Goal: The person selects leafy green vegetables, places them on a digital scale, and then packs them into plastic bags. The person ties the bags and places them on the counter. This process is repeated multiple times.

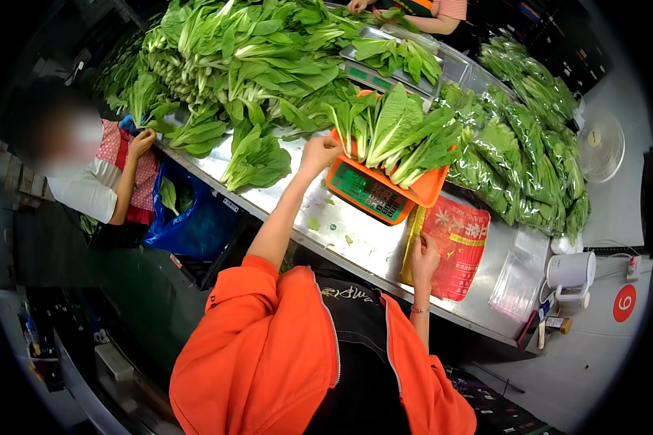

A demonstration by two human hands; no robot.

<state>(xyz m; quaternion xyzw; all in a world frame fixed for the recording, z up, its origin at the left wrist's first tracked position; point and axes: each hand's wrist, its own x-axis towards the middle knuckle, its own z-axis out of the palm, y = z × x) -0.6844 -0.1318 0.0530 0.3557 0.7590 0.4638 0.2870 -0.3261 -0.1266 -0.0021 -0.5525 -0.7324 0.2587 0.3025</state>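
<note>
Several leafy green heads (389,130) with pale stems lie in the orange tray (432,190) of a digital scale (367,193) with a lit green display. At the tray's left edge, by the leftmost stems, is my left hand (322,155), fingers bent together; whether it grips a leaf or the rim is unclear. My right hand (425,254) rests at the yellow left edge of a red printed plastic bag (460,253), which lies flat on the metal table (305,209); its grip on the bag cannot be made out. Loose greens (258,163) lie left of the scale.
A big heap of greens (239,65) covers the back left. Bagged greens (522,157) are piled at right, near clear plastic bags (517,277). Behind stands another scale with greens (400,57). Co-workers are at the left (103,179) and the far side (435,16). A blue bag (196,234) hangs at left.
</note>
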